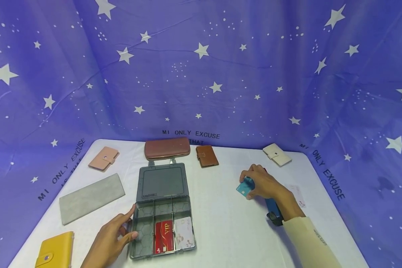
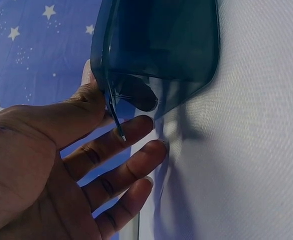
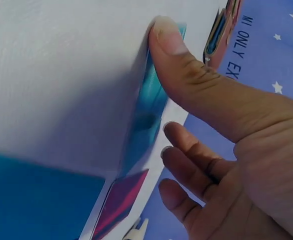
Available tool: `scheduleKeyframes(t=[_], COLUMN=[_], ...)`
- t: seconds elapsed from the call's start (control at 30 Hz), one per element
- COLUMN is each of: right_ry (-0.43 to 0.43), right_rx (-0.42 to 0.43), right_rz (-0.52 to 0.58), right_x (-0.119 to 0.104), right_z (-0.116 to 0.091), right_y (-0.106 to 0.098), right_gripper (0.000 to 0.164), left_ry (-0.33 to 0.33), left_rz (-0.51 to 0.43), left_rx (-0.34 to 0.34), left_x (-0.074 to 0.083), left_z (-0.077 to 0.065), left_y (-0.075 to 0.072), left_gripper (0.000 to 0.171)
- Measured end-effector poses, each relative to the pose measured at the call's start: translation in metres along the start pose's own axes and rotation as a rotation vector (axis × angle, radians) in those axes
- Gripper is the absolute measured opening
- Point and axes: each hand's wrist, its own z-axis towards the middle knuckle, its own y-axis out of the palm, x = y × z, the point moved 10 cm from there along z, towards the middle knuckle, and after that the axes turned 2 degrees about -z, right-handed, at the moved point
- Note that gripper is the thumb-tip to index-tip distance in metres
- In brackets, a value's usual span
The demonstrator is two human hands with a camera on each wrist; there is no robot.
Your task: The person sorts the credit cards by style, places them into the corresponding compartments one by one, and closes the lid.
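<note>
Pinching the blue card [image 1: 244,189] between thumb and fingertips, the right hand [image 1: 262,184] seemed at a lifting step; carrying it called for a firm edge hold. Left of this grip, the left hand [image 1: 110,237] held the grey box [image 1: 144,232] by its side, a red card [image 1: 163,238] and white card [image 1: 185,232] inside. Beneath the right forearm lay a blue wallet [image 1: 272,204], perhaps an obstacle.

Perhaps a makeshift booth: starry curtains [image 1: 184,97] around a white table [image 1: 227,223].
</note>
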Motion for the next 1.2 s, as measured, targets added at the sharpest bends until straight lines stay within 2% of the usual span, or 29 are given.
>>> scheduleKeyframes(t=[0.17, 0.3, 0.47, 0.53, 0.67, 0.8, 0.93, 1.07, 1.2], right_ry=[-0.047, -0.063, -0.139, -0.194, -0.275, -0.256, -0.189, -0.166, -0.166], right_rx=[-0.006, -0.018, -0.019, -0.023, -0.017, -0.022, -0.065, -0.118, -0.144], right_rz=[0.021, 0.074, 0.148, 0.211, 0.400, 0.644, 0.839, 0.943, 0.967], right_x=[-0.019, -0.042, -0.084, -0.103, -0.136, -0.164, -0.190, -0.221, -0.250], right_z=[0.003, 0.005, 0.003, 0.000, -0.001, -0.001, 0.000, 0.002, 0.005], right_y=[0.006, 0.015, 0.022, 0.021, 0.017, 0.019, 0.037, 0.060, 0.079], right_gripper=[0.048, 0.045, 0.026, 0.020, 0.019, 0.019, 0.021, 0.022, 0.023], left_ry=[-0.015, 0.043, 0.076, 0.064, 0.058, 0.064, 0.093, 0.121, 0.092], left_rz=[0.005, 0.025, 0.036, 0.037, 0.044, 0.048, 0.052, 0.051, 0.044], left_rx=[-0.008, 0.019, 0.036, 0.030, 0.028, 0.035, 0.049, 0.067, 0.048], left_x=[-0.001, 0.004, 0.008, 0.007, 0.007, 0.007, 0.009, 0.011, 0.008], left_z=[0.000, -0.001, -0.001, -0.001, -0.001, -0.002, -0.002, -0.003, -0.003], left_y=[0.001, -0.002, -0.004, -0.003, -0.003, -0.003, -0.004, -0.006, -0.004], left_gripper=[0.078, 0.077, 0.077, 0.077, 0.077, 0.077, 0.076, 0.075, 0.075])
